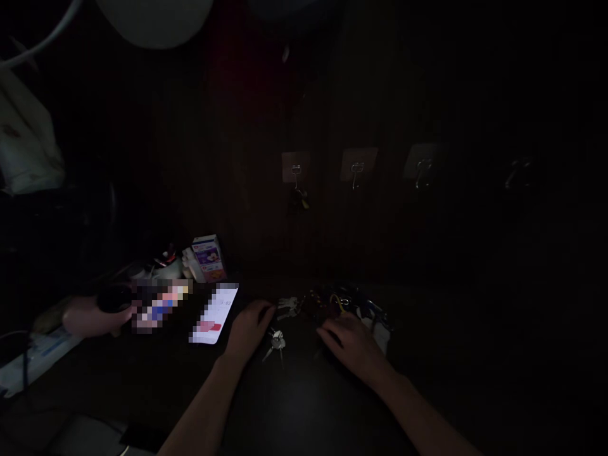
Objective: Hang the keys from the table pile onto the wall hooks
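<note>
Metal keys [278, 342], four o'clock of left hand [247, 325]: likely light, stiff; grip heads. Fingers' grasp, right hand [354, 344] included, we cannot tell.

Phone [222, 313] on table [294, 411], lit up. Box [209, 256] standing behind it. Pink thing [88, 315] farther left. White strip [42, 354] beside pink thing. Pale cloth [29, 142] high at left, below white cord [52, 35]. Pale round thing [156, 22] up top.

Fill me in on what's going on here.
A person's left hand rests beside a bunch of keys; the right hand is at the near edge of a jumbled pile. It's too dark to tell whether either grips anything. A lit phone lies left of both hands, and a small bundle hangs from the leftmost wall hook.
</note>
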Available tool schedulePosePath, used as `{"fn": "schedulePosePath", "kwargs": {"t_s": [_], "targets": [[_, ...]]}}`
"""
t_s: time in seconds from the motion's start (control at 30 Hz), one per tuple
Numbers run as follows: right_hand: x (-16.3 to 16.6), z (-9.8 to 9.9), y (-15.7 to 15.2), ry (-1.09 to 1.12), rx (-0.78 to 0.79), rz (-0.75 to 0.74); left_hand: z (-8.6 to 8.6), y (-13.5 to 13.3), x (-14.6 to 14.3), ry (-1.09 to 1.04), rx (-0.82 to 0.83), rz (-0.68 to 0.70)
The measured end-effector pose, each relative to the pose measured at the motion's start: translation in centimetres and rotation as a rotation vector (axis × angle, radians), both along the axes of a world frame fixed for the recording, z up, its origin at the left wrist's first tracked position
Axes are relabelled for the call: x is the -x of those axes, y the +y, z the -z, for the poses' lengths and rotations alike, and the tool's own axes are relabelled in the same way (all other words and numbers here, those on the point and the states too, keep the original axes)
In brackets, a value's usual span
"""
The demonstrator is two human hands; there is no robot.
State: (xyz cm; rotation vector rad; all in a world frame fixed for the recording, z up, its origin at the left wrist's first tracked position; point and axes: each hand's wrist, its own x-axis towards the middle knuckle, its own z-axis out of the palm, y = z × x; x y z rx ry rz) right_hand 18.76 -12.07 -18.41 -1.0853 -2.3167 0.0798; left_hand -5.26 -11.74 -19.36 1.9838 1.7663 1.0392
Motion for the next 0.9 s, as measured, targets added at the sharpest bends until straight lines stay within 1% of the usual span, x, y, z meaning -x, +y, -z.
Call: {"fn": "schedulePosePath", "kwargs": {"t_s": [0.13,0.23,0.37,0.57,0.67,0.73,0.8,0.9], "targets": [[0.0,0.0,0.2,-0.007,-0.007,0.046,0.0,0.0,0.0,0.043,0.016,0.025],[0.1,0.2,0.2,-0.008,-0.017,0.086,-0.1,0.0,0.0,0.012,0.017,0.044],[0.0,0.4,0.2,-0.011,-0.022,0.124,-0.3,0.0,0.0,-0.122,0.029,0.041],[0.0,0.5,0.2,-0.024,-0.027,0.109,-0.7,0.0,-0.1,-0.300,0.047,0.031],[0.0,0.4,0.2,-0.031,-0.032,0.106,-0.8,0.1,-0.1,-0.373,0.027,0.011],[0.0,0.4,0.1,-0.026,-0.047,0.101,-1.0,0.0,0.0,-0.364,-0.001,-0.006],[0.0,0.3,0.0,-0.019,-0.064,0.094,-1.3,-0.2,0.1,-0.307,-0.005,0.010],[0.0,0.0,0.0,0.020,-0.092,0.076,-1.7,-0.6,0.2,-0.208,0.060,0.140]]}}
